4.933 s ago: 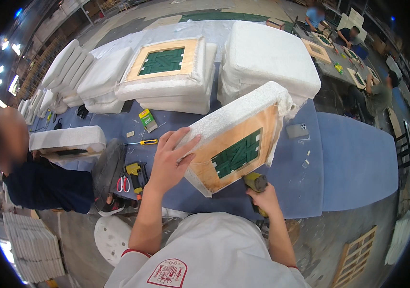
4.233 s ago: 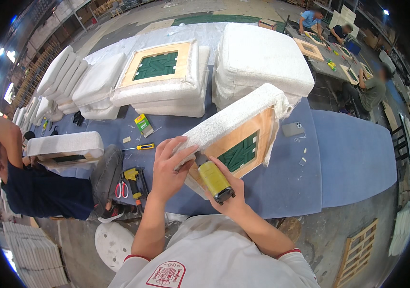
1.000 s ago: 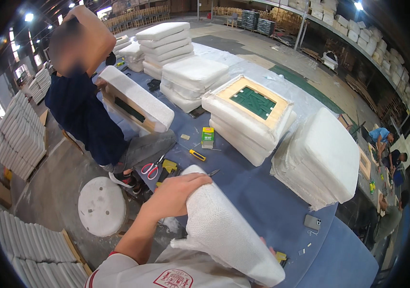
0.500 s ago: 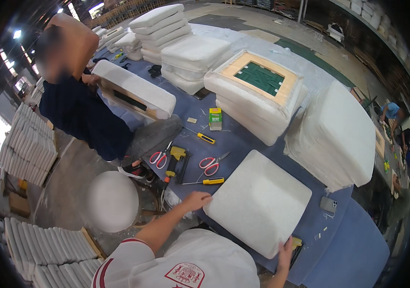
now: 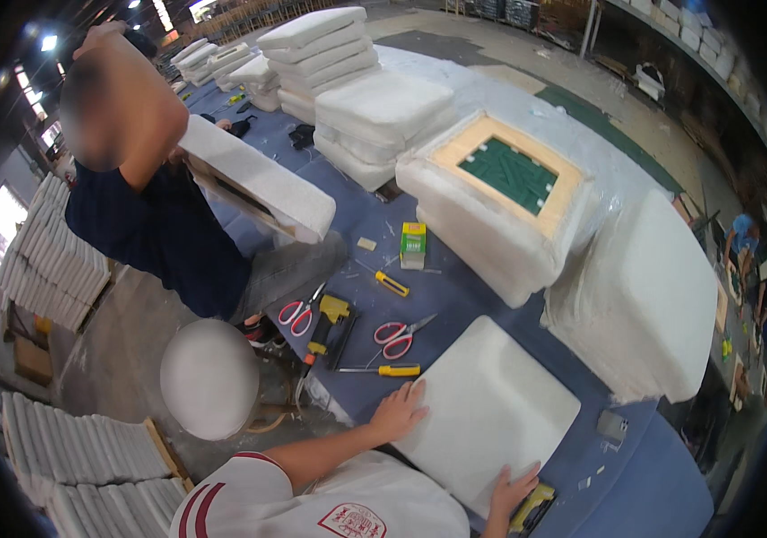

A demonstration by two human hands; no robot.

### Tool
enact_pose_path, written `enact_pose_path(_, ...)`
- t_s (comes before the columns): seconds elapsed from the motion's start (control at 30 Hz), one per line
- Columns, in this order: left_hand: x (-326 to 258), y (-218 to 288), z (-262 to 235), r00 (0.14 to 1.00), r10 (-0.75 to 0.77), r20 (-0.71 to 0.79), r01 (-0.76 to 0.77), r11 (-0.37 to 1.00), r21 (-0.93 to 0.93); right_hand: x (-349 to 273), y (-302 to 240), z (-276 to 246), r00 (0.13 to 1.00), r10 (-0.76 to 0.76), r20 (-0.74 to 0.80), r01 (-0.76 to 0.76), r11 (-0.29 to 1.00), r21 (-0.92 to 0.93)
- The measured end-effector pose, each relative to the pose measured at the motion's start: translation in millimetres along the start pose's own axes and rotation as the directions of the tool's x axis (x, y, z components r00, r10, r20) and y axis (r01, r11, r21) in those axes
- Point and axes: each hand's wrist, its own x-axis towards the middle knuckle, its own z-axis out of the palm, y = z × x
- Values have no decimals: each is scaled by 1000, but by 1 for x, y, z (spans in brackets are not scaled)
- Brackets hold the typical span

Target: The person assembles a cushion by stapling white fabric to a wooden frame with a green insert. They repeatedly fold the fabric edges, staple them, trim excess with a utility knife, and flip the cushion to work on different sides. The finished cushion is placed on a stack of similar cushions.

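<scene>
Cushion: where the blue felt table nears its edge, a square white padded cushion lies flat, fabric side up
Left hand: fingers spread, pressing its left corner; nothing gripped
Right hand: open on its near edge; yellow stapler just beside

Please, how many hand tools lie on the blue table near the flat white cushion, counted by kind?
Red-handled scissors: 2
Yellow-handled screwdrivers or knives: 2
Yellow staple guns: 2
Total: 6
</scene>
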Motion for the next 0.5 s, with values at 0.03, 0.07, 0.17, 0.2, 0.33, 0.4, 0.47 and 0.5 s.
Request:
enact_pose_path(0.03, 17, 9, 5, 998, 59, -28, -57, 996, 67, 22, -7, 0, 999, 38, -4, -38, 999, -21)
enact_pose_path(0.07, 34, 20, 10, 992, 117, -53, -109, 985, 135, 50, -9, 3, 999, -25, -36, 23, 999, -49)
enact_pose_path(0.17, 96, 65, 18, 935, 351, -50, -325, 906, 272, 121, -2, 18, 993, -55, -103, 42, 991, -130)
enact_pose_path(0.2, 115, 87, 11, 904, 427, -29, -397, 862, 315, 149, -14, 20, 995, 8, -102, -23, 989, -145)
enact_pose_path(0.33, 164, 115, 38, 878, 479, 3, -439, 802, 404, 192, -83, 12, 952, 274, -135, -292, 946, -141)
enact_pose_path(0.4, 169, 115, 44, 878, 478, -18, -427, 799, 423, 187, -79, 21, 941, 295, -165, -325, 924, -199)
enact_pose_path(0.47, 171, 117, 42, 888, 460, 7, -422, 808, 411, 188, -88, 15, 935, 319, -156, -348, 908, -233)
enact_pose_path(0.5, 167, 119, 40, 894, 446, 33, -420, 812, 405, 189, -87, 13, 935, 311, -169, -344, 912, -222)
